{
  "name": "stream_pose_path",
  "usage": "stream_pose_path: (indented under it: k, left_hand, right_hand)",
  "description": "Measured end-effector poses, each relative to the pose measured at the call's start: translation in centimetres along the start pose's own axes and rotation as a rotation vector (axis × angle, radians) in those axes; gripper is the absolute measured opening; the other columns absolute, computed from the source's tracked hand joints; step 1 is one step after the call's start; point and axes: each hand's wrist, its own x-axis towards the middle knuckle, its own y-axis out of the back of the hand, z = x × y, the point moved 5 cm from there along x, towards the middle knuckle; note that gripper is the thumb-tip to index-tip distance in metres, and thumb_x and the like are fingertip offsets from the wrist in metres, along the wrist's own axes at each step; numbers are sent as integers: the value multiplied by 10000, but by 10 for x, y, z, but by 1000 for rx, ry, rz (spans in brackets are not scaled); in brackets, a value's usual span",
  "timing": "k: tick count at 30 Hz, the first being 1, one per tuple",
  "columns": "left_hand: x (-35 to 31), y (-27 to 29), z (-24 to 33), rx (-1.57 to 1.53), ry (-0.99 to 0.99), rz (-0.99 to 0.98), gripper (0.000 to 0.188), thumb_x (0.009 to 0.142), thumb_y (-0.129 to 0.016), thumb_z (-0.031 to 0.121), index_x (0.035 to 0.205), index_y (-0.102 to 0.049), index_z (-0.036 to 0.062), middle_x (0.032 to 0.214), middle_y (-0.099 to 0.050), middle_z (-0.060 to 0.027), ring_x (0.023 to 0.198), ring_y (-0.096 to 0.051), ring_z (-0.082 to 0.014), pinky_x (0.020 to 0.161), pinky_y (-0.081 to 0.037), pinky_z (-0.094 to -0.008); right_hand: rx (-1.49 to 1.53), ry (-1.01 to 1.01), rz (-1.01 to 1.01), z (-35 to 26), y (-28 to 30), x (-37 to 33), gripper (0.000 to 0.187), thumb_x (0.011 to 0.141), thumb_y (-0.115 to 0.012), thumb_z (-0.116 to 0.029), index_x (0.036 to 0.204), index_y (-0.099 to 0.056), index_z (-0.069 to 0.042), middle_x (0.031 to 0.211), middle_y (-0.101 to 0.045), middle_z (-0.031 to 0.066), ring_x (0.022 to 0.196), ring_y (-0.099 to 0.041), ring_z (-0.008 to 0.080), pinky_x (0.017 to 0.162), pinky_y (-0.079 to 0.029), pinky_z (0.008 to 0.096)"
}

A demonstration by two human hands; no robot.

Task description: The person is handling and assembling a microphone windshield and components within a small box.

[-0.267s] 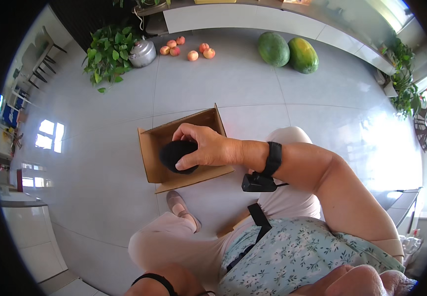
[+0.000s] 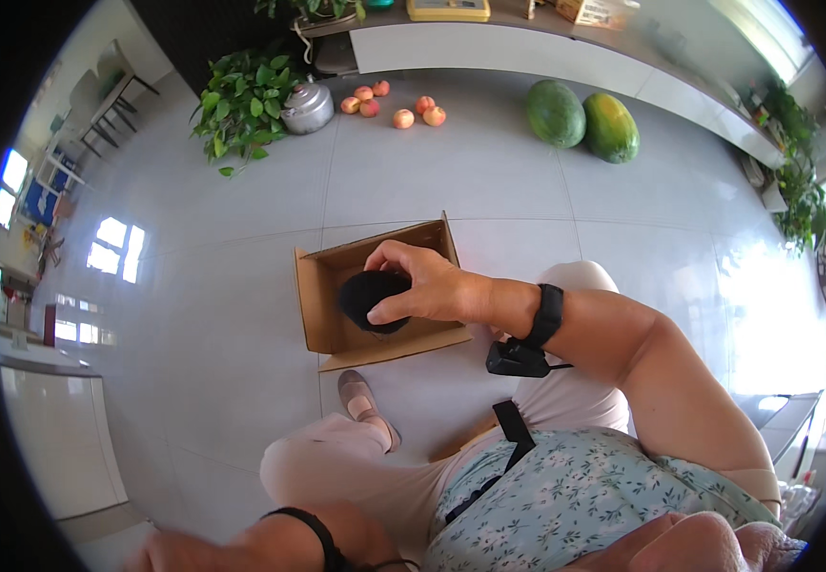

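Holding plain blk rounded item (image 2: 359, 297), R fingers (image 2: 394, 308), in/over open cardbd box (image 2: 314, 303)

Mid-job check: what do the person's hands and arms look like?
The right hand is gloveless; its wrist wears a wide black strap with a boxy black device and dark cable. The left hand is blurred; its wrist wears a thinner black strap.

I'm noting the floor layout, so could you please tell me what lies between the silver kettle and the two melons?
In the head view, seven peach-like fruits lie between the kettle and the melons, four nearer the kettle and three farther.
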Motion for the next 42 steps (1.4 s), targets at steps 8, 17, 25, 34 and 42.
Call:
stream_pose_path:
  k: [8, 17, 25, 34, 42]
  left_hand:
    - [-2, 0, -59, 533, 131, 462, 331, 993, -430, 50, 1301, -454, -69, 1122, -606, -130, 920, -632, -165, 644, -486, -224]
    - [-38, 9, -44, 584, 172, 516, 282, 994, -445, 72, 1242, -479, -59, 1073, -621, -131, 888, -645, -177, 637, -502, -243]
    - [-45, 14, -54, 630, 124, 494, 244, 995, -459, 92, 1189, -501, -50, 1029, -634, -132, 860, -656, -188, 630, -515, -259]
    - [-51, 19, -28, 995, -51, 533, 210, 996, -474, 114, 1129, -526, -40, 979, -649, -134, 828, -669, -200, 623, -531, -277]
    - [-50, 13, -25, 1162, -16, 529, 192, 997, -488, 133, 1076, -548, -31, 935, -663, -135, 800, -680, -211, 617, -544, -293]
  right_hand:
    - [-9, -14, 48, 10, 5, 6, 593, 699, -829, -239, 1186, -561, -32, 1044, -595, 86, 1000, -580, 184, 899, -483, 319]
    - [0, -27, -1, 3, -6, 4, 522, 784, -783, -129, 1216, -515, -11, 1088, -621, 79, 1039, -587, 159, 956, -469, 296]
    - [25, 16, 14, 6, 0, 9, 579, 735, -830, -196, 1203, -538, -19, 1057, -614, 76, 1002, -572, 154, 914, -474, 298]
    - [26, -57, -20, -2, -11, -3, 547, 770, -809, -166, 1214, -521, -27, 1077, -607, 86, 1021, -578, 166, 911, -481, 311]
    - [51, -32, -39, -2, -12, -7, 552, 761, -810, -136, 1216, -518, -27, 1092, -601, 87, 1025, -581, 168, 897, -491, 313]
